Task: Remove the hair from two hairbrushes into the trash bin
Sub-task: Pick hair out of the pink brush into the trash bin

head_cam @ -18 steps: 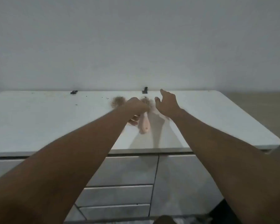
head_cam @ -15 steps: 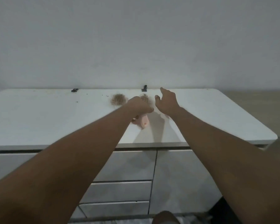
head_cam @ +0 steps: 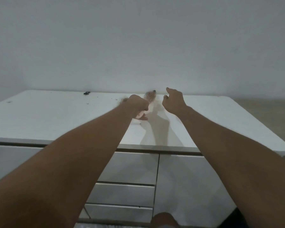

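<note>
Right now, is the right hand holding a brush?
No, the right hand is open and empty; only the left hand grips the pink brush.

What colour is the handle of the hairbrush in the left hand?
Pale peach-pink; the handle shows best in the head view, under the left hand.

This looks like a home room: I face a white counter (head_cam: pixel 39 122) against a plain wall (head_cam: pixel 138 38). Drawers (head_cam: pixel 122 193) sit below the counter.
</note>
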The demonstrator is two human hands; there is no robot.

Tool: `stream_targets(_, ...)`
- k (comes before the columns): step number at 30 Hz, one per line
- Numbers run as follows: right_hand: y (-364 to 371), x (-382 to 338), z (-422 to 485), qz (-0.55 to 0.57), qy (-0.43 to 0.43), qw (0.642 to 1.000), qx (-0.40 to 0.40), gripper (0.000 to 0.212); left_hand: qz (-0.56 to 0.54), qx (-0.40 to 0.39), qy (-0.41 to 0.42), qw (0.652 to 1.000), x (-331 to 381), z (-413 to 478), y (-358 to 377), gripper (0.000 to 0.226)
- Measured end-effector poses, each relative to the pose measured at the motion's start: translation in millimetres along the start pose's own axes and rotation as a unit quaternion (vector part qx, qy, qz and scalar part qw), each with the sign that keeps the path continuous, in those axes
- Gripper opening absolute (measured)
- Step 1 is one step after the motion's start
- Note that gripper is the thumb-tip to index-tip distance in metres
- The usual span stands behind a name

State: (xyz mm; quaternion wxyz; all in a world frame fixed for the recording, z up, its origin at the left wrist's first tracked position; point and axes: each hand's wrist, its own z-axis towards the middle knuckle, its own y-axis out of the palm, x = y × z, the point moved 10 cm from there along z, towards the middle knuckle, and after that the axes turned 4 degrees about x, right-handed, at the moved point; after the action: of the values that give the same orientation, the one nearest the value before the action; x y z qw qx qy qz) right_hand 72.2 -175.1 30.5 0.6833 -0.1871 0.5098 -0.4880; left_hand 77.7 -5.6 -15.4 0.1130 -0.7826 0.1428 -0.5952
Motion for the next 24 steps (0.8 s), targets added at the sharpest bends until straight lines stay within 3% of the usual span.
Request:
stream_targets(4, 13.7, -33.5, 8.2, 0.007, -0.032, 0.999, -0.005, 0.019, -0.107, 0.031, -0.005, 0.994, 4.5, -3.6, -30.2, 0.022)
stream_targets(7, 24.5, -74.4, 6.9, 0.035, -0.065, 0.997, -0.017, 0.033, -0.173, 0.065, -0.011, 0.983, 0.4, -12.5, -68.5, 0.023)
stream_targets(10, 32.8, -125.2, -1.9, 0.06, -0.096, 0.993, -0.03, 0.037, -0.194, 0.105, -0.026, 0.975, -18.2, -24.2, -118.5, 0.027)
stream_targets(13, 48.3, -184.9, -20.0, 0.09, -0.136, 0.985, -0.052, 0.038, -0.208, 0.136, -0.036, 0.968, -42.3, -45.9, -174.9, 0.012)
stream_targets(15, 62.7, -223.6, -38.5, 0.108, -0.156, 0.979, -0.068, 0.038, -0.21, 0.165, -0.036, 0.963, -61.2, -61.7, -216.5, 0.013)
stream_targets(20, 110.6, -309.6, -98.6, 0.131, -0.191, 0.966, -0.113, 0.026, -0.223, 0.22, -0.045, 0.949, -122.1, -98.0, -308.9, 0.015)
stream_targets(24, 153.7, -370.8, -151.7, 0.146, -0.201, 0.957, -0.147, 0.036, -0.224, 0.237, -0.071, 0.942, -186.1, -123.7, -369.2, 0.013)
